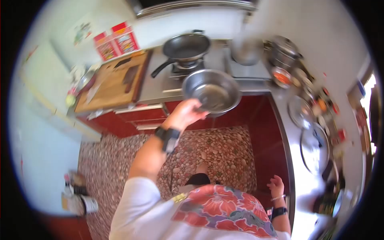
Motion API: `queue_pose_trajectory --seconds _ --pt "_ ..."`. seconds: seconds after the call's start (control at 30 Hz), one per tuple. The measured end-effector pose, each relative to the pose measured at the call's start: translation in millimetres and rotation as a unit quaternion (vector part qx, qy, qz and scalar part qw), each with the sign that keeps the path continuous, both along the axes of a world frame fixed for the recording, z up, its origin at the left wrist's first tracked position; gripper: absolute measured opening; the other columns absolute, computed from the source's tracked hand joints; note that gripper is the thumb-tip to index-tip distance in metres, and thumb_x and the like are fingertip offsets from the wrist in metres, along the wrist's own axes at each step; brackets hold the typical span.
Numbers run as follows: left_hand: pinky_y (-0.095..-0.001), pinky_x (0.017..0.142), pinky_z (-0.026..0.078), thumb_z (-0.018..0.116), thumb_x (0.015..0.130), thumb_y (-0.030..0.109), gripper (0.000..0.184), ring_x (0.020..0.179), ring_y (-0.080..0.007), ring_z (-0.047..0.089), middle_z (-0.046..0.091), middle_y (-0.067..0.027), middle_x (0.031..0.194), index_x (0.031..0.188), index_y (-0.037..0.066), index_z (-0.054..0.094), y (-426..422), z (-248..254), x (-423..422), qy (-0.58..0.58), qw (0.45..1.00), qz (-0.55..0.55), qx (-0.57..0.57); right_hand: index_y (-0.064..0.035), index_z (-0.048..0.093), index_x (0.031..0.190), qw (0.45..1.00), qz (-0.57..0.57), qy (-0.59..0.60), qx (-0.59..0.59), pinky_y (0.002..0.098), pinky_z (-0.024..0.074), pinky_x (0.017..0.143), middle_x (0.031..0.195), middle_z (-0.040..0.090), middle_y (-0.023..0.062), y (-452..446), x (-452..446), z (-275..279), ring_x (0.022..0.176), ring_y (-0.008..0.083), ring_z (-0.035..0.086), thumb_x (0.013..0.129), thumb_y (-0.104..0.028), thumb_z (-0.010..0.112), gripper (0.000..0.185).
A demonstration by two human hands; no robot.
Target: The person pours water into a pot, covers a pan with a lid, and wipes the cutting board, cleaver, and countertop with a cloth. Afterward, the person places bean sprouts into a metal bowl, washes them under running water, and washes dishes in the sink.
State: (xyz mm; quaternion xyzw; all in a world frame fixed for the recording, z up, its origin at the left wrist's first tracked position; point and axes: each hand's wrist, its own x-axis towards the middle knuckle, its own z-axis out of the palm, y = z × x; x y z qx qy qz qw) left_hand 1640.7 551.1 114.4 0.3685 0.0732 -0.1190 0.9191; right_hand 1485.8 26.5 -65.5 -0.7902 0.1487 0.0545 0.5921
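Note:
A stainless steel basin (228, 90) is held out in the air by my left hand (187, 113), which grips its near left rim. Its inside looks bare apart from glints of light. Just beyond it, a black wok (186, 47) with a long handle sits on the gas stove (188, 68). At my right side, low by the counter edge, my right hand (276, 187) hangs with loosely curled fingers apart and nothing in it.
A wooden cutting board (108, 86) with a cleaver (130, 76) lies left of the stove. On the right stand a pot (284, 52), a bowl of orange-red food (281, 77) and glass lids (314, 148). Pebble-patterned floor (224, 156) lies below.

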Motion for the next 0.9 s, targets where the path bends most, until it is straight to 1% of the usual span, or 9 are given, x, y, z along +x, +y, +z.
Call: queue_pose_trajectory --seconds 0.1,0.17,0.27,0.43,0.5,0.53,0.57,0.77,0.9 --pt "-0.0459 0.059 0.052 0.058 0.066 0.005 0.029 0.062 -0.0364 0.059 0.055 -0.0205 0.075 0.091 -0.005 0.047 12.8 25.3 90.9 0.037 0.999 0.025 0.014 -0.0027 0.044 0.116 0.999 0.003 -0.003 0.036 0.0273 0.0530 0.062 0.089 0.054 0.0094 30.7 55.1 11.1 0.074 0.0166 0.058 0.075 0.012 0.041 0.043" --pt "-0.0475 0.060 0.051 0.053 0.066 0.004 0.028 0.063 -0.0360 0.060 0.056 -0.0210 0.078 0.091 -0.008 0.046 32.2 24.8 153.6 -0.024 1.000 0.009 0.017 -0.0034 0.045 0.116 0.999 -0.014 -0.045 -0.004 0.0270 0.0522 0.062 0.092 0.055 0.0102 51.3 81.0 2.4 0.070 0.0165 0.058 0.076 0.013 0.042 0.043" --pt "-0.0504 0.086 0.041 0.052 0.064 0.005 0.035 0.066 -0.0317 0.061 0.057 -0.0221 0.088 0.097 -0.008 0.046 15.8 81.5 218.5 0.025 0.995 0.010 0.094 -0.0030 0.045 0.117 0.998 -0.037 -0.015 -0.049 0.0245 0.0490 0.056 0.092 0.059 0.0117 73.1 115.0 34.6 0.068 0.0182 0.062 0.077 0.008 0.043 0.041" --pt "-0.0526 0.089 0.038 0.049 0.069 0.004 0.031 0.062 -0.0309 0.058 0.054 -0.0211 0.086 0.096 -0.007 0.042 14.5 100.5 349.8 0.041 0.983 0.037 0.177 -0.0031 0.044 0.116 0.999 -0.040 -0.001 -0.028 0.0268 0.0499 0.062 0.093 0.058 0.0118 107.3 180.9 38.4 0.072 0.0179 0.061 0.076 0.008 0.046 0.042" --pt "-0.0426 0.070 0.052 0.048 0.069 0.002 0.031 0.070 -0.0330 0.058 0.054 -0.0206 0.087 0.098 -0.008 0.042 7.4 103.7 386.9 0.021 0.983 0.073 0.169 -0.0028 0.044 0.116 0.999 -0.034 0.032 -0.012 0.0270 0.0499 0.064 0.093 0.059 0.0115 113.4 206.0 53.7 0.074 0.0180 0.061 0.075 0.006 0.049 0.042" --pt "-0.0402 0.065 0.053 0.047 0.069 0.002 0.031 0.071 -0.0330 0.058 0.054 -0.0203 0.087 0.098 -0.007 0.043 2.4 105.9 401.6 -0.015 0.977 0.078 0.196 -0.0023 0.046 0.115 0.997 0.003 -0.035 -0.064 0.0266 0.0495 0.067 0.091 0.060 0.0101 110.0 217.7 44.1 0.076 0.0172 0.061 0.076 0.003 0.051 0.040" --pt "-0.0377 0.061 0.054 0.047 0.069 0.001 0.030 0.072 -0.0330 0.057 0.054 -0.0199 0.087 0.098 -0.007 0.043 -2.7 103.9 423.8 -0.045 0.970 0.087 0.224 -0.0022 0.046 0.114 0.998 0.011 -0.024 -0.065 0.0266 0.0493 0.067 0.090 0.060 0.0098 105.6 245.3 40.4 0.076 0.0170 0.061 0.076 0.002 0.052 0.039" --pt "-0.0387 0.054 0.052 0.046 0.068 0.001 0.028 0.074 -0.0310 0.058 0.053 -0.0186 0.087 0.094 -0.008 0.047 -31.1 105.9 472.9 -0.034 0.933 0.146 0.327 -0.0021 0.048 0.112 0.991 0.071 -0.061 -0.097 0.0284 0.0491 0.068 0.083 0.062 0.0104 95.1 354.5 48.2 0.075 0.0182 0.062 0.079 -0.004 0.053 0.034" --pt "-0.0359 0.050 0.053 0.045 0.073 0.003 0.041 0.070 -0.0304 0.058 0.052 -0.0205 0.094 0.109 -0.010 0.031 -46.1 105.9 497.8 -0.021 0.888 0.193 0.417 -0.0042 0.048 0.112 0.975 0.141 -0.102 -0.140 0.0325 0.0490 0.067 0.086 0.062 0.0137 88.0 420.7 55.9 0.076 0.0251 0.062 0.079 -0.006 0.052 0.032"
